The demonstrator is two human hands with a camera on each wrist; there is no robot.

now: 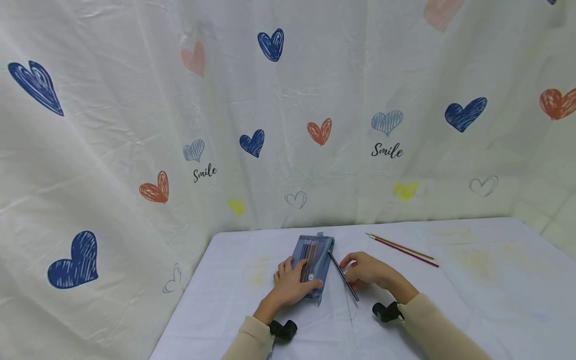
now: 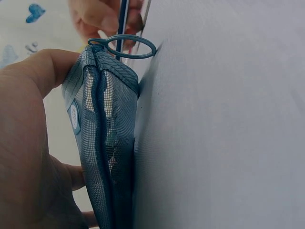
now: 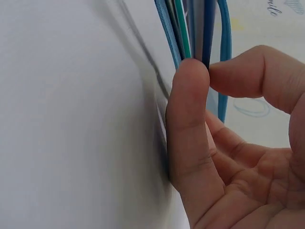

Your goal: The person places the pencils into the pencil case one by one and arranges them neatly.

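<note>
A blue mesh pencil case [image 1: 321, 250] with several pencils showing through it lies flat on the table. My left hand [image 1: 290, 286] rests spread on top, its thumb near the case's lower right corner in the left wrist view. Beside the case's right edge, my right hand [image 1: 366, 270] pinches a dark blue pencil [image 1: 344, 277], which slants with its upper end against the case. Close up in the right wrist view, finger and thumb meet at the blue pencil [image 3: 208, 33]. A green pencil [image 3: 181, 28] and blue case edging [image 3: 225, 43] show beyond them.
Red [image 1: 407, 252] and yellow [image 1: 402, 244] pencils lie side by side at the table's back right. A cord loop [image 2: 131, 45] sticks out from the case's near end. Behind the white-covered table [image 1: 486, 300] hangs a white curtain [image 1: 337, 75] printed with hearts.
</note>
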